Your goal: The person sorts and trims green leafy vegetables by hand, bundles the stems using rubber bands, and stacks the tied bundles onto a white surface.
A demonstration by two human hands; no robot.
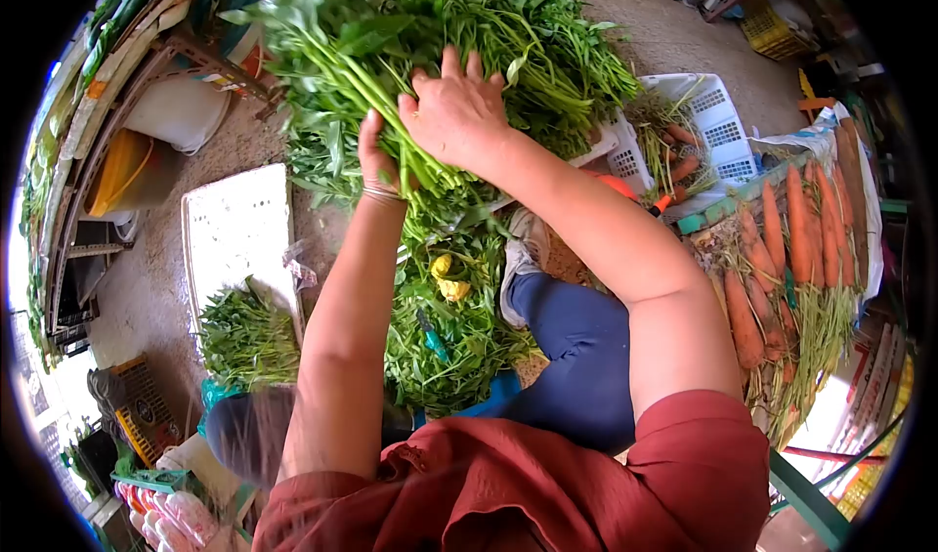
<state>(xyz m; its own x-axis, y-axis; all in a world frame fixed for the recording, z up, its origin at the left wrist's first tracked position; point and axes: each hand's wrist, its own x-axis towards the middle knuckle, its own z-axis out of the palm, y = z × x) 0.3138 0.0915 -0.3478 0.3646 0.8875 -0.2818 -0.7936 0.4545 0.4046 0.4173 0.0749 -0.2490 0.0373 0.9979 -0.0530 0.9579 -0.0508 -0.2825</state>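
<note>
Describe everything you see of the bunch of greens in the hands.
The bunch of greens has long, smooth pale-green stems and darker, pointed leaves. It slants, leaves toward the picture's upper left, stem ends toward the lower middle. The left hand holds the lower stems, fingers mostly hidden; the right hand, fingers spread, lies at their right side. Its edge blends into the leafy pile behind.

At the right, carrots (799, 225) are lying together with their stems (821, 342). A white basket (726, 137) nearby is holding more carrots, and a yellow crate (772, 29) is sitting farther off. At the left, a yellow bucket (127, 169) is resting beside a white container (176, 112).
</note>
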